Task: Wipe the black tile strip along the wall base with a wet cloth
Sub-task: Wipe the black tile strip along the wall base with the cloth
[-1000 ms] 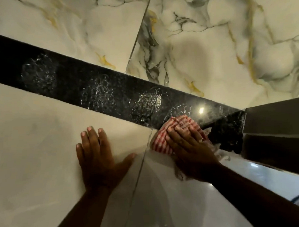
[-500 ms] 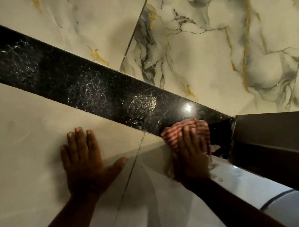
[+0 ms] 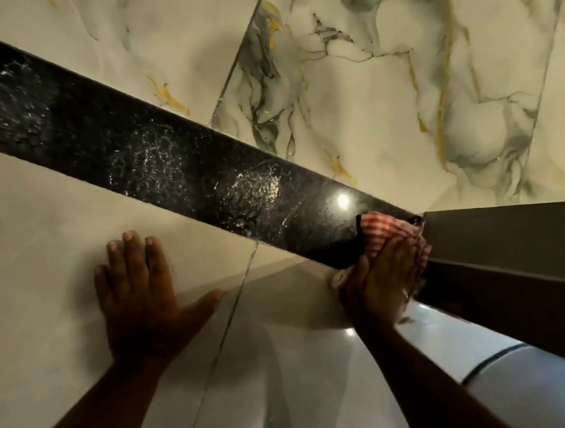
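Note:
A glossy black tile strip runs diagonally from the upper left down to the right, with several wet, soapy patches on it. My right hand presses a red-and-white checked cloth flat against the strip's right end, beside a dark corner piece. The cloth's lower part is hidden under my palm. My left hand lies flat on the pale floor tile below the strip, fingers spread, holding nothing.
Marble wall tiles with grey and gold veins rise above the strip. A dark grey door frame or panel meets the strip at the right. Glossy cream floor tiles with a grout line lie below.
My right hand has slid the cloth rightward along the strip up to the dark corner. The left hand has stayed flat on the floor. The view has shifted a little.

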A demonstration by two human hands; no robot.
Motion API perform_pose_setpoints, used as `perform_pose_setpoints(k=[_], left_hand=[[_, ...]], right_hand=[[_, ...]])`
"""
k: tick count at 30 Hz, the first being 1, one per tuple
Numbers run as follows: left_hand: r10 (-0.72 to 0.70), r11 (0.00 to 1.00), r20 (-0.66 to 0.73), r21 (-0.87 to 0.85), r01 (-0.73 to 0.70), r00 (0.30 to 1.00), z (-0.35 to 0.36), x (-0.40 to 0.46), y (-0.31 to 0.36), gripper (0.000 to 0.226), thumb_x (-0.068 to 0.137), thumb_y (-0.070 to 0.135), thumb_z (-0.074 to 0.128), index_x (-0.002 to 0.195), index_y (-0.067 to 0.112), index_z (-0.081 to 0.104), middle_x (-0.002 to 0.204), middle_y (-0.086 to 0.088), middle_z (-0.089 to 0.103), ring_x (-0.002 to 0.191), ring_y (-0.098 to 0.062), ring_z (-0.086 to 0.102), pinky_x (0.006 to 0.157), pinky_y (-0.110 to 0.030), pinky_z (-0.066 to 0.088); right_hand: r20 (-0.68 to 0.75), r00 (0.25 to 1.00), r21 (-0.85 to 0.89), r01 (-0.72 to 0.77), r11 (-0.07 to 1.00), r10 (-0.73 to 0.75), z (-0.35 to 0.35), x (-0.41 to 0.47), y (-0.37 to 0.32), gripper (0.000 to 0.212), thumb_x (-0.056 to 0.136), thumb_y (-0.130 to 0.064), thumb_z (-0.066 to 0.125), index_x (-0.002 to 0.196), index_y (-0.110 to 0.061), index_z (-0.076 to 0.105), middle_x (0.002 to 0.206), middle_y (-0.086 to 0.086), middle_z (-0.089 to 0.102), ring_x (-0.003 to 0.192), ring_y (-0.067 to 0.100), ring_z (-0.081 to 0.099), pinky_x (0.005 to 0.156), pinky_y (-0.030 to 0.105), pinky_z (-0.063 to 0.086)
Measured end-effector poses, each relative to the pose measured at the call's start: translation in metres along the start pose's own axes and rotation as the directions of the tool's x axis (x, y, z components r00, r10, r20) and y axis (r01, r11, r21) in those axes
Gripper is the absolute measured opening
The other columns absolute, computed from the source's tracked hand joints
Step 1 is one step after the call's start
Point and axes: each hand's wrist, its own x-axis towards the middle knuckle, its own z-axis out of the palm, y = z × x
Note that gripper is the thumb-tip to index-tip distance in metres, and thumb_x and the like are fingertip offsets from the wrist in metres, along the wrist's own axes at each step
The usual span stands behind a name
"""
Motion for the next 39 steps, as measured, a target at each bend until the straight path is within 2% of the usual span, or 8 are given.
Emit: perform_pose_setpoints(k=[5,8,11,18,28,32,36,39], left_hand=[[0.031,0.998,-0.05,0.063,-0.028,0.998,0.007,-0.005,-0.006,0.118,0.081,0.089,0.035,0.16,0.003,0.021,0.167,-0.028,0.017,0.156,-0.046,0.013,0.124,-0.061,0.01],[0.013,0.998,-0.046,0.065,-0.01,0.999,0.007,-0.002,-0.004,0.119,0.08,0.089,0.035,0.161,0.005,0.018,0.168,-0.025,0.015,0.157,-0.044,0.011,0.124,-0.06,0.008],[-0.002,0.999,-0.019,0.045,0.003,1.0,0.003,-0.001,-0.002,0.121,0.078,0.09,0.034,0.161,0.004,0.018,0.168,-0.026,0.014,0.157,-0.045,0.01,0.124,-0.061,0.008],[0.022,0.998,-0.047,0.052,-0.02,0.999,0.007,-0.004,-0.005,0.123,0.077,0.092,0.037,0.162,0.004,0.015,0.169,-0.025,0.014,0.157,-0.043,0.008,0.125,-0.058,0.004],[0.051,0.998,-0.065,0.044,-0.048,0.997,0.009,-0.005,-0.002,0.123,0.079,0.094,0.036,0.16,0.002,0.021,0.167,-0.027,0.019,0.156,-0.045,0.017,0.125,-0.057,0.01],[0.091,0.996,-0.046,0.0,-0.091,0.995,-0.001,0.007,-0.035,0.126,0.078,0.093,0.035,0.16,0.0,0.017,0.168,-0.027,0.014,0.157,-0.042,0.014,0.126,-0.055,0.012],[-0.163,0.986,-0.02,0.013,0.164,0.986,-0.012,0.035,-0.099,0.133,0.072,0.096,0.028,0.158,-0.002,0.006,0.168,-0.03,0.005,0.157,-0.044,0.004,0.127,-0.059,0.01],[-0.16,0.986,0.012,0.041,0.16,0.987,-0.015,0.042,-0.109,0.132,0.072,0.094,0.031,0.158,-0.002,0.005,0.168,-0.03,0.003,0.157,-0.042,0.001,0.127,-0.057,0.007]], right_hand=[[-0.136,0.989,-0.121,0.045,0.992,-0.061,-0.003,0.074,-0.027,0.063,0.092,-0.038,0.048,0.145,-0.006,0.04,0.15,0.02,0.041,0.14,0.03,0.028,0.116,0.036,0.007],[-0.103,0.991,-0.036,-0.093,0.995,0.089,-0.005,0.109,-0.042,0.061,0.101,-0.031,0.038,0.148,0.007,0.029,0.154,0.03,0.029,0.144,0.041,0.025,0.12,0.044,0.007],[-0.032,0.988,-0.097,0.147,0.984,-0.15,-0.009,0.059,-0.015,0.07,0.093,-0.035,0.043,0.145,0.009,0.03,0.154,0.033,0.026,0.144,0.045,0.022,0.12,0.053,0.005],[-0.066,0.957,-0.147,0.269,0.952,-0.281,-0.001,0.057,0.016,0.065,0.097,-0.035,0.038,0.148,0.005,0.028,0.154,0.031,0.026,0.141,0.041,0.027,0.119,0.046,0.014],[-0.013,0.99,-0.17,0.137,0.976,-0.141,0.002,0.052,-0.011,0.065,0.099,-0.034,0.03,0.153,0.0,0.018,0.16,0.025,0.016,0.149,0.036,0.01,0.117,0.041,-0.012],[0.303,0.746,-0.042,0.632,0.773,-0.593,-0.005,-0.045,-0.009,0.064,0.098,-0.035,0.038,0.152,-0.004,0.025,0.16,0.024,0.012,0.148,0.043,0.01,0.12,0.057,0.009],[0.279,0.381,0.014,0.916,0.401,-0.881,0.004,-0.034,-0.06,0.062,0.096,-0.039,0.038,0.146,-0.003,0.038,0.153,0.023,0.033,0.141,0.043,0.029,0.114,0.063,0.022],[0.224,0.487,0.005,0.866,0.501,-0.844,0.009,0.045,-0.093,0.066,0.097,-0.044,0.027,0.149,-0.003,0.033,0.155,0.024,0.03,0.144,0.043,0.027,0.116,0.057,0.011]])
